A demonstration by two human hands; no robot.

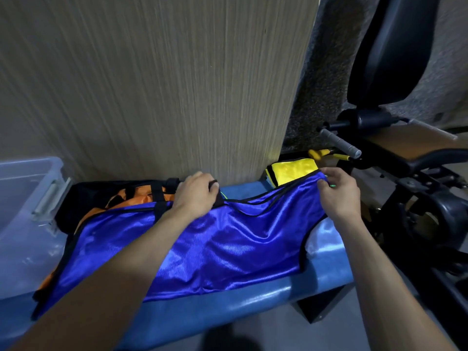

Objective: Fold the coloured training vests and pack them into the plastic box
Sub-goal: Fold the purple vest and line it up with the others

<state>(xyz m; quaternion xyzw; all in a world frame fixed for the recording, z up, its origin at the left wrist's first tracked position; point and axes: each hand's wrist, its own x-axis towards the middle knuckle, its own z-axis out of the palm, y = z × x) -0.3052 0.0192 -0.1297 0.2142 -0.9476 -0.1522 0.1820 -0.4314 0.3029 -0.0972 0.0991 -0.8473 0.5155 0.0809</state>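
**Two hands at the vest's shoulder straps**

Both forearms reach forward over the blue vest, spread flat across the blue padded bench. The left hand grips the left strap with curled fingers. The right hand pinches the right strap. A yellow vest lies just beyond, orange fabric beneath at left. The clear plastic box stands at far left. A wood-grain panel rises behind the bench.
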